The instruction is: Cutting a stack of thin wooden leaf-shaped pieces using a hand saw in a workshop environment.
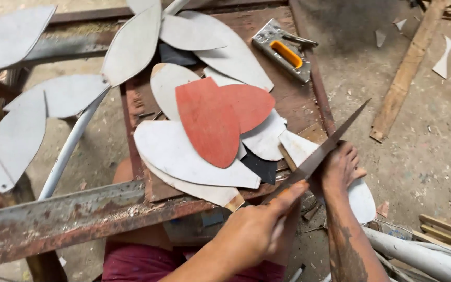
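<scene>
Two hands on the job. Left hand has its fingers wrapped tight on the handle end of a long blade. The blade is dark, flat and narrow, tapering to a point, and runs diagonally up and away to the right of the left fingers. Right hand sits just past the blade's middle with fingers curled down, pressing on a white leaf-shaped sheet. Can't tell if the right fingers actually clamp it or only rest on it. The blade crosses directly over the right hand, touching or just above it.

The sheet is pale and flat with a rounded lower end; it sticks out past the right edge of the table, partly over the floor.

Left of the fingers is a stack of similar cut sheets, white ones with two red pieces on top, overlapping and reaching to the table's near edge. A rusty steel rail runs along that near edge, just beside the left hand. Beyond the blade tip, a metal tool with an orange grip lies on the table.

Open room: bare floor to the right of the blade, up to a wooden slat. White pipes lie close by the right forearm, low right.
</scene>
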